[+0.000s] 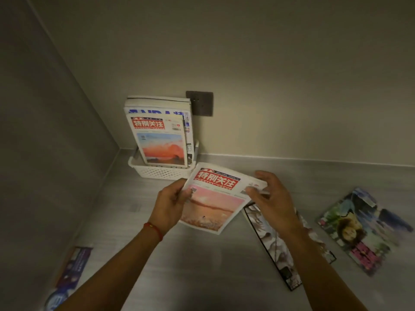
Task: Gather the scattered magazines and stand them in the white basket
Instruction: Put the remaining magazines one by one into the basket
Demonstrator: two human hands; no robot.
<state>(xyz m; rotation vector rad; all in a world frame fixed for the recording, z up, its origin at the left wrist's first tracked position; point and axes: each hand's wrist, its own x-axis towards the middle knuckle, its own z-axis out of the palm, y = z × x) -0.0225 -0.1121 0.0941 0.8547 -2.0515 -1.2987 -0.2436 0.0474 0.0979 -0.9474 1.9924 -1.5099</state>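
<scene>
A magazine with a red title block and a pink sunset cover [215, 203] is held above the grey counter, just in front of the white basket [157, 172]. My left hand [171, 204] grips its left edge. My right hand [269, 196] pinches its upper right corner. Upright in the basket, which sits in the corner, are a similar magazine with an orange sunset [160, 140] and a larger blue-lettered one [157, 108] behind it.
A black-edged magazine [280, 250] lies flat under my right forearm. A colourful one [363, 230] lies at the right. A blue one [71, 268] rests at the lower left by the side wall. A dark wall socket [202, 104] is behind the basket.
</scene>
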